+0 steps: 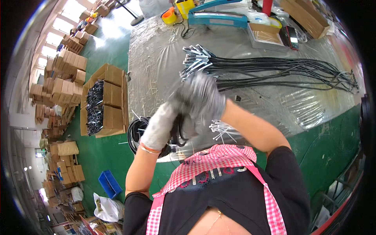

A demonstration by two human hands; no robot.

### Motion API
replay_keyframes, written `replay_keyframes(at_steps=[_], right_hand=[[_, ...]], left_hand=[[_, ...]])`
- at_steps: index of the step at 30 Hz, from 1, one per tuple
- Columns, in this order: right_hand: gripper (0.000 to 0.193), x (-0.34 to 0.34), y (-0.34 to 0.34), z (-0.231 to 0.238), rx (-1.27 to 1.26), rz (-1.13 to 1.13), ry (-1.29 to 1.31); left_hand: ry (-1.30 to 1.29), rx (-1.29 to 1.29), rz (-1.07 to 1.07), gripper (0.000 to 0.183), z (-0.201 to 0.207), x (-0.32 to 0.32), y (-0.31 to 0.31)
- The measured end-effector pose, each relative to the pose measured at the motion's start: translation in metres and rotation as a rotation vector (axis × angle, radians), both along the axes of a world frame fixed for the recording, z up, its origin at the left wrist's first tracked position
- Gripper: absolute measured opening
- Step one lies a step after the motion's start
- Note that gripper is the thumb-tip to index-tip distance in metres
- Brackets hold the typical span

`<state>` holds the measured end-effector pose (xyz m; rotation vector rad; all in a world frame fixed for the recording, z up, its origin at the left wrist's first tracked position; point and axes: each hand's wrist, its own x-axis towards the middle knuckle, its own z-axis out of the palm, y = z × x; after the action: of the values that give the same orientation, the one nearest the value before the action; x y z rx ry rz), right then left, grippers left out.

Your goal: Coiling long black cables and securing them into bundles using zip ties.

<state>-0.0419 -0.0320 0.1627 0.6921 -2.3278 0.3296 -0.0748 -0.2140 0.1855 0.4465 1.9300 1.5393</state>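
We cannot tell what our blurred left hand [176, 102] and right hand [205, 96] grip; loose coiled cable [131, 138] at the bench's [150, 84] near-left corner could snag them.

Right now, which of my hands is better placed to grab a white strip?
Probably your right hand: the white strips lie closer to it. Your left hand is farther left, nearer the coiled black cable.

Windows [73, 9] glare, the floor [113, 33] shines, edges bend; the right hand [204, 94] is smeared, probably by motion.
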Motion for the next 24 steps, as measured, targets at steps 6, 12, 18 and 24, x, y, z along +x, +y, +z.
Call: replay_keyframes(at_steps=[6,12,18,24], right_hand=[[0.033,0.009,0.208,-0.244,0.202,-0.595,-0.544],[0.023,0.068,0.168,-0.164,0.263,-0.456,-0.547],[0.021,0.000,-0.016,-0.002,0.005,0.056,-0.090],[0.024,0.003,0.007,-0.054,0.218,-0.166,-0.379]], left_hand=[[-0.743,0.830,0.132,0.052,0.053,-0.025,-0.081],[-0.726,0.715,0.353,0.038,0.010,-0.033,-0.068],[0.682,-0.364,-0.160,0.032,-0.016,-0.001,-0.029],[-0.364,0.193,0.444,0.038,-0.007,0.005,-0.031]])
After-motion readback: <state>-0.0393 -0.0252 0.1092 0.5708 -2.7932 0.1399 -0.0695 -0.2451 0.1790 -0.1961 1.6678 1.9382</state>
